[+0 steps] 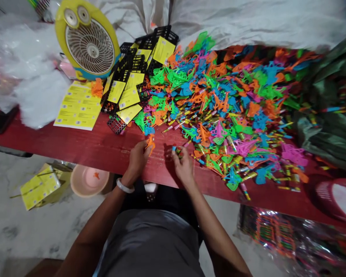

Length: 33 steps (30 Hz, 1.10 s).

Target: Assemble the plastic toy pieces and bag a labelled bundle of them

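My left hand (138,158) rests on the red table (83,146) with its fingers closed round an orange plastic toy piece (150,143). Just to its right, my right hand (183,164) pinches a small tube-shaped piece with a blue tip (174,148). A white bangle (124,187) sits on my left wrist. Beyond both hands spreads a large heap of plastic toy pieces (227,96) in orange, green, blue and pink, mixed with thin multicoloured tubes (245,190).
Black plastic baskets with yellow cards (132,82) lie at the heap's left, next to loose yellow card sheets (77,107) and a yellow fan (88,40). A pink basin (89,181) and yellow cards (39,186) sit on the floor. A red basket (336,198) stands at right.
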Tool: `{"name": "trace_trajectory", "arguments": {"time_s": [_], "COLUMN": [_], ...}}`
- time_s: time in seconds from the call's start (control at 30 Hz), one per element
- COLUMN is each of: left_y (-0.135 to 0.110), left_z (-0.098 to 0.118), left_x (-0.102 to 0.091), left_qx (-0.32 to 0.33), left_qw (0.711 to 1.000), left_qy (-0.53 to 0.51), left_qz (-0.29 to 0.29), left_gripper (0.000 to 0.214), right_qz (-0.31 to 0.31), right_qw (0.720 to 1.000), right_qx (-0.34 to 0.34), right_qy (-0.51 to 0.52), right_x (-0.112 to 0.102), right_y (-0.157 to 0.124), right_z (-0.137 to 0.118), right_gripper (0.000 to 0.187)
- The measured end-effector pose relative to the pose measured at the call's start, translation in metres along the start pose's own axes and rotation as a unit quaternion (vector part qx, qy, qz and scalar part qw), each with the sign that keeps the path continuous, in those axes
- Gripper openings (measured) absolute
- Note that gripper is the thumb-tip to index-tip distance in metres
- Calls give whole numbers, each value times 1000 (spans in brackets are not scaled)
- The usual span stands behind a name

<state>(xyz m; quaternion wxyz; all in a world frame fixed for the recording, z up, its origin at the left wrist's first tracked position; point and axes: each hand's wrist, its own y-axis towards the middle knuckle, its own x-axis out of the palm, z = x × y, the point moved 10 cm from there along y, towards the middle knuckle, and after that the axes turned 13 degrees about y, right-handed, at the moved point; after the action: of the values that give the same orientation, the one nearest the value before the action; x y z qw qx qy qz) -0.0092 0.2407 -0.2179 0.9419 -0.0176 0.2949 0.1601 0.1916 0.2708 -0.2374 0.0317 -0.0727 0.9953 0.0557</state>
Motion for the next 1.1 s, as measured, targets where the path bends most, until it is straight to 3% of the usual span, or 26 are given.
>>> {"name": "trace_trajectory", "arguments": {"time_s": [0.1, 0.23, 0.33, 0.47, 0.67, 1.1], "left_y": [-18, -33, -38, -40, -44, -44], "left_z": [-13, -11, -13, -13, -10, -3], "left_x": [13, 24, 26, 24, 28, 20], "left_qx": [-105, -142, -149, -152, -182, -170], "left_qw": [965, 917, 907, 902, 894, 923], "left_qy": [-236, -370, -390, -403, -409, -344], "left_qz": [-44, -57, -52, -39, -29, 25], "left_gripper": [22, 29, 28, 26, 29, 27], "right_qz": [-65, -97, -93, -85, -113, -124], "right_qw": [991, 989, 991, 996, 993, 984], "right_qx": [54, 59, 57, -4, -42, -113], "right_qy": [104, 94, 76, 6, -18, -57], "right_x": [30, 45, 40, 29, 31, 35], "right_y": [-15, -22, -21, -18, -20, -26], "right_z": [5, 4, 3, -10, -16, -26], "right_gripper": [34, 37, 34, 30, 28, 34]}}
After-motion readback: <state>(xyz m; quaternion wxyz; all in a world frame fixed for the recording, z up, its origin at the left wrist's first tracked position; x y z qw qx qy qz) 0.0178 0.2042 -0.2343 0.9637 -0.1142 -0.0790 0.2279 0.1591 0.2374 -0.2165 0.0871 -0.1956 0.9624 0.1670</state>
